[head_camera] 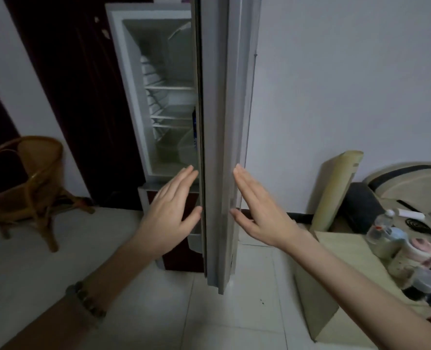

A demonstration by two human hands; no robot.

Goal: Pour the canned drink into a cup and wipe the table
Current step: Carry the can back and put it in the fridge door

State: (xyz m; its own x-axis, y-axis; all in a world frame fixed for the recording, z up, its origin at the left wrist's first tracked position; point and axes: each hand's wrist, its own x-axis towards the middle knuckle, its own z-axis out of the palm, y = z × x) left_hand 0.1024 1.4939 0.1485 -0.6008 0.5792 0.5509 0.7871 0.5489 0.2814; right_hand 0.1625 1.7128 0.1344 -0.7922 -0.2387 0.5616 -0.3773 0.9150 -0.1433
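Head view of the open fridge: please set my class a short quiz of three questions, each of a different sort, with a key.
1. True or false: the fridge door is shut.
2. Where does the wicker chair stand? A: left of the fridge. B: right of it. C: inside it.
3. Fill the gap: the door's edge lies between the left hand and the right hand, whose fingers are ____ and hold nothing.

Key: 1 false; 2 A; 3 straight.
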